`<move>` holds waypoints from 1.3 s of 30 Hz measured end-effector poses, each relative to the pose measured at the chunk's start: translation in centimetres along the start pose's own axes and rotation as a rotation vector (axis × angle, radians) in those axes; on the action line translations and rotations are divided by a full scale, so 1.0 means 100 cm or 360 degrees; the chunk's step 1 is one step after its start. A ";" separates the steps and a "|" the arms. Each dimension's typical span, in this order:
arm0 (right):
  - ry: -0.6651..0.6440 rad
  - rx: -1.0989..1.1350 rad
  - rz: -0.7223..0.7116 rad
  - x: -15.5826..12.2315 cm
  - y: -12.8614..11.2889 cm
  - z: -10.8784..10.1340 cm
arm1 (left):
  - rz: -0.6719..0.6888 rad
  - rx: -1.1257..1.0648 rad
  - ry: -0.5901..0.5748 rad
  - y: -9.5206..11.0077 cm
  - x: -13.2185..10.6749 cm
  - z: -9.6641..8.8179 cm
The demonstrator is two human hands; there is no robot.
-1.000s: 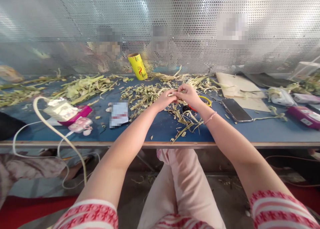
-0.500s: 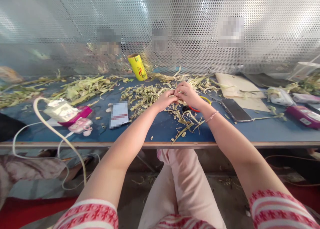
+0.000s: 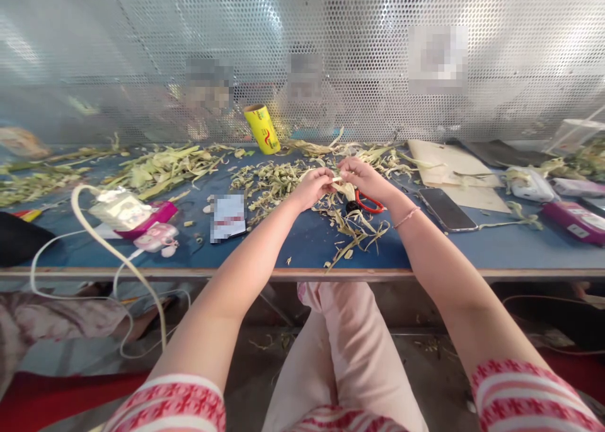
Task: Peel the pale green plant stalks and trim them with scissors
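My left hand [image 3: 315,188] and my right hand [image 3: 362,175] meet above the blue table, fingers pinched around a small pale piece of plant [image 3: 337,180]. Its exact kind is too small to make out. Just below my right hand lies a pair of scissors with red-orange handles [image 3: 369,203], partly covered. A small round black object [image 3: 352,207] sits beside them. Dried leaf scraps [image 3: 278,183] are heaped around and to the left of my hands, and thin strips [image 3: 357,240] lie nearer the table edge.
A yellow cardboard tube [image 3: 263,130] leans by the perforated metal screen. A phone [image 3: 447,210] and cardboard sheets [image 3: 447,161] lie to the right. Left are a blurred packet [image 3: 227,216], a cabled charger [image 3: 125,211] and a pile of stalks [image 3: 161,167]. The wooden edge [image 3: 265,273] runs in front.
My hands have drawn slightly apart, and the pale piece now shows between them. My right hand has shifted, and the yellow rim beside the scissors no longer shows.
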State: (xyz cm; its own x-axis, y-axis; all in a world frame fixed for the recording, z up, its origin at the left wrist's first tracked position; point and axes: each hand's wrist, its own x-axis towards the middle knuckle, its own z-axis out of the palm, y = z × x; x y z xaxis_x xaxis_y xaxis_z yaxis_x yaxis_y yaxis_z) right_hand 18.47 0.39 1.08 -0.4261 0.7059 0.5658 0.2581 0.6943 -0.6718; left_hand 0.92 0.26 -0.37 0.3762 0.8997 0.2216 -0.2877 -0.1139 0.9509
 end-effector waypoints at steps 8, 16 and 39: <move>-0.0018 0.0254 0.0292 0.000 0.006 -0.004 | 0.0033 0.0034 -0.0018 0.002 -0.001 -0.001; -0.0038 -0.0317 -0.0050 0.001 0.005 -0.010 | -0.0001 0.0024 -0.0019 0.001 -0.001 0.000; -0.0050 -0.0513 -0.0246 -0.002 0.003 -0.015 | 0.0035 0.0078 -0.0157 -0.004 -0.003 -0.003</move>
State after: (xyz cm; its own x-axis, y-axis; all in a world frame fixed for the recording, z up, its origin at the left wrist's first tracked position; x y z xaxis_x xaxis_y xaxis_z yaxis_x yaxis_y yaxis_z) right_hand 19.94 0.72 1.52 -0.5066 0.5877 0.6309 0.4467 0.8047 -0.3909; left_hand 0.66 0.19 -0.83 0.4558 0.8512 0.2604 -0.2542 -0.1559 0.9545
